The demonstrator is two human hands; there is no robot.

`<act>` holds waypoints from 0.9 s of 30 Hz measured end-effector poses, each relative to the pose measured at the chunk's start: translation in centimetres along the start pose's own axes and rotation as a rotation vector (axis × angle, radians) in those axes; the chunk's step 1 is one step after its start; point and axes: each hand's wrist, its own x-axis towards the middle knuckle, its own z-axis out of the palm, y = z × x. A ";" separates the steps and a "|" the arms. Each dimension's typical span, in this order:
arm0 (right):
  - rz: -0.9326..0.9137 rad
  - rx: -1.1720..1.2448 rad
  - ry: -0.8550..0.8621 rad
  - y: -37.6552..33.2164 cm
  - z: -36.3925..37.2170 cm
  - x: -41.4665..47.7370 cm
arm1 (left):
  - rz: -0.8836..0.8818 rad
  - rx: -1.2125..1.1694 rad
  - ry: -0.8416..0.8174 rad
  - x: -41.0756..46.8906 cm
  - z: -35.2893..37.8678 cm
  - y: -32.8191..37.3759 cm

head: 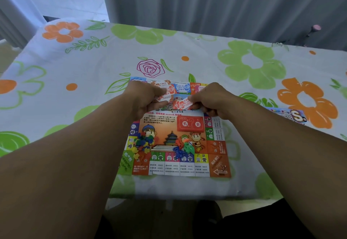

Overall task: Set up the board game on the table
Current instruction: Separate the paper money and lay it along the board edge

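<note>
Floral cloth [93, 66]; banknote [183, 104] crosswise in rt hand [212, 99]

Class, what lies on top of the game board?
A red card deck, coloured pieces, tokens with a die, and banknotes at the far edge. The left hand and right hand, pinching banknotes, hide part of the game board.

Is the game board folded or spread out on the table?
Spread out: the game board lies flat on the tablecloth, its near row and centre picture showing.
</note>
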 end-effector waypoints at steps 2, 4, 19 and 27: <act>-0.013 -0.118 0.029 0.0 -0.3 0.1 | -0.004 -0.006 -0.006 0.0 0.1 0.0; -0.041 -0.256 0.085 -0.1 -0.5 0.2 | -0.011 -0.012 -0.015 0.2 0.2 -0.1; -0.246 0.106 -0.064 -1.0 0.3 -0.4 | -0.045 0.034 -0.079 0.3 0.5 -0.4; -0.089 0.091 -0.014 0.5 -0.6 0.4 | -0.045 -0.051 0.001 0.7 0.1 -0.2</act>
